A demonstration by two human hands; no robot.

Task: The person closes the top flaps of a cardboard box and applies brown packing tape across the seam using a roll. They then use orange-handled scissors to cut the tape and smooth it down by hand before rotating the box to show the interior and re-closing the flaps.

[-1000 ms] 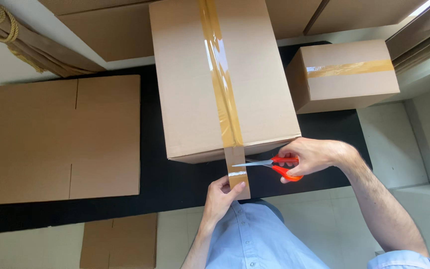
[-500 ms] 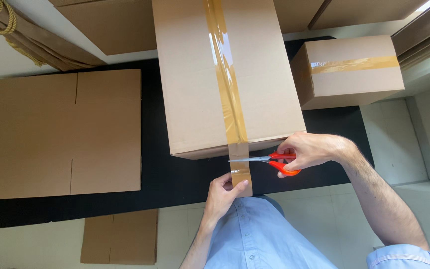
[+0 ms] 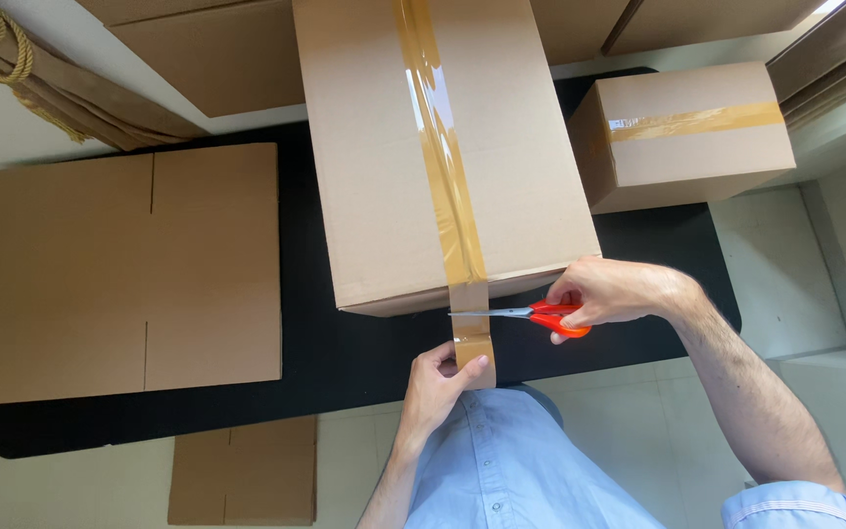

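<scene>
One black surface, long, rounded corners. Three flat cardboard sheets: one big on the surface at left, one small on the floor below it, one partly seen top left. Two sealed boxes: large box centre, standing on the surface, brown tape strip running down its top and over the near edge; small box at right, taped across, apart from the large one. One rope-handled paper bundle top left corner.

One pair of scissors, orange handles, blades pointing left, tips at the hanging tape just below the large box's near edge. Blades look nearly closed on the tape.

Right hand: grip closed through the scissors handles, forearm coming in from lower right, wrist bent inward. Left hand: thumb and fingers pinching the loose tape end, pulling it down taut, forearm rising from below, near the blue shirt.
</scene>
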